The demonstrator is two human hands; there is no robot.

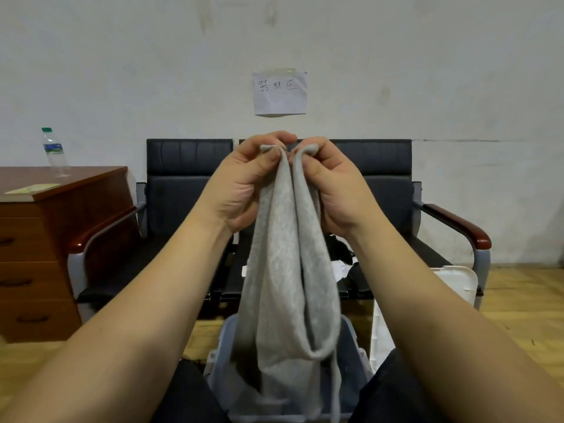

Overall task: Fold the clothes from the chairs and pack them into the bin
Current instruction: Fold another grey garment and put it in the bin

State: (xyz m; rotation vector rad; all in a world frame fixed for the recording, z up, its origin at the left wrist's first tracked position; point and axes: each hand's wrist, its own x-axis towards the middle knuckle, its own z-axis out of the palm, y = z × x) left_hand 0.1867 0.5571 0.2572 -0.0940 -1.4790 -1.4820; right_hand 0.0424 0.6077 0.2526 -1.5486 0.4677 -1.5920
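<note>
A grey garment hangs in front of me, folded lengthwise, its lower end drooping into the pale bin between my knees. My left hand pinches one top edge of it and my right hand pinches the other, the two hands almost touching at chest height. Behind them stands a row of black chairs. More clothes, black and white, lie on the chair seat to the right of the garment, partly hidden.
A brown drawer cabinet stands at the left with a plastic bottle on top. A white bin lid leans at the right near the chair's wooden armrest. The floor is wood; a paper note hangs on the wall.
</note>
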